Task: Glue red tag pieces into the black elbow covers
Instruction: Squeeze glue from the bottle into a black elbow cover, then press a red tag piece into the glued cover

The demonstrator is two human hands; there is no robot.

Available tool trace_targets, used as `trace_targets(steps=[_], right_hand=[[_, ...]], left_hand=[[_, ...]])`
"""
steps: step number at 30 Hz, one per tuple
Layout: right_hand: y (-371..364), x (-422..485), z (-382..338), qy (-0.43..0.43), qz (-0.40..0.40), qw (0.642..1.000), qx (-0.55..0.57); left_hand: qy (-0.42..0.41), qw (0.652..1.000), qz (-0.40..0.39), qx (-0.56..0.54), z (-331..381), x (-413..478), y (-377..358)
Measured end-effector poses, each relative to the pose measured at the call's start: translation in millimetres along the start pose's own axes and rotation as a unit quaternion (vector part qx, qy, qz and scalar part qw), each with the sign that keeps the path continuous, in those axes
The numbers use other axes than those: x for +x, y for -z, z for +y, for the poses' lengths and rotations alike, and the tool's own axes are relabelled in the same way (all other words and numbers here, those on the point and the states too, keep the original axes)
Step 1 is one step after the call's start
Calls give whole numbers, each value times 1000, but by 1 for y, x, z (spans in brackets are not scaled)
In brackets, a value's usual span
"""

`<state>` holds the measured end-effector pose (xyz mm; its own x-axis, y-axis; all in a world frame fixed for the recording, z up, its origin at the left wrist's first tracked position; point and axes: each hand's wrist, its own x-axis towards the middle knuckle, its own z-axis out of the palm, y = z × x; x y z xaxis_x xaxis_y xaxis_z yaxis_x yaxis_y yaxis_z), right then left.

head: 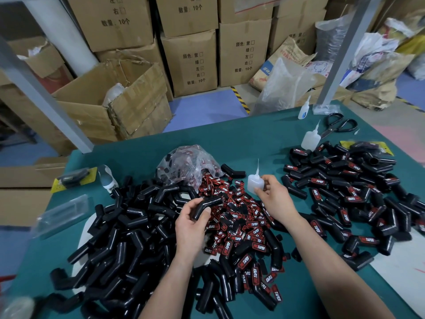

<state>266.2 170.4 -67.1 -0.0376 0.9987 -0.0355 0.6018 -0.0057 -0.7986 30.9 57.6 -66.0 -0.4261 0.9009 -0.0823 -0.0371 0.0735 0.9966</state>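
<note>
Left hand (192,218) fingers grip an elbow cover (208,203) — long axis toward the glue bottle (255,184), pinched upright by the right hand (273,199), just beside.

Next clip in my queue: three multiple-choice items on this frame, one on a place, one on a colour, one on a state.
1. Where do the scissors lie?
A. on the table's far right side
B. on the floor
C. in the person's lap

2. What colour is the table surface?
A. yellow
B. teal green
C. orange

3. What is the right hand doing?
A. lying flat and empty
B. gripping a glue bottle
C. pointing at the floor

Key: 1 A, they lie near the far right edge. 2 B, teal shows between the piles. 3 B, its fingers curl round the bottle, while the left hand holds a black elbow cover.
</note>
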Motion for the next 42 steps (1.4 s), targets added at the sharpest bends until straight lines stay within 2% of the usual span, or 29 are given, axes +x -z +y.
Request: trace_targets(steps=[4,6,7,9,10,11,13,16,20,27,30,33,35,39,42], right_hand=[[-2,-1,-1,-20,-9,999,-25],[-3,-6,-7,3,16,999,-31],[-1,-9,-11,41,67,996,-39],[0,-20,-26,171,194,964,-62],[-2,-27,-34,237,201,948,-60],[-8,-35,-42,286,161,943,-53],[-28,-47,-48,330,39,940,-72],[-54,-47,-45,306,-49,933,-183],[-57,-34,-50,254,-84,932,-246],[-58,-26,-68,256,-115,891,-357],[-57,-25,-63,260,-131,904,-314],[-51,-30,-57,206,-103,959,-169],[-48,-35,-55,174,-76,978,-90],[-46,-44,-61,165,-52,984,28],[-48,-51,-67,156,-77,979,107]], left_hand=[[-4,1000,-1,-3,-1,0,-1],[-11,1000,4,-7,-2,1,0],[-15,1000,6,-16,-2,1,0],[-18,999,11,-41,-2,1,0],[-17,998,14,-54,-3,2,-1],[-17,998,17,-63,-3,2,-1],[-23,997,17,-69,-4,2,-1],[-33,997,4,-72,-5,2,-2],[-37,997,3,-64,-5,2,-3],[-50,997,6,-55,-5,1,-2],[-43,996,4,-74,-6,3,-2],[-42,995,-13,-88,-7,4,-2],[-55,994,-25,-89,-7,3,-2],[-47,994,-20,-101,-10,3,-1],[-8,990,-19,-139,-8,7,1]])
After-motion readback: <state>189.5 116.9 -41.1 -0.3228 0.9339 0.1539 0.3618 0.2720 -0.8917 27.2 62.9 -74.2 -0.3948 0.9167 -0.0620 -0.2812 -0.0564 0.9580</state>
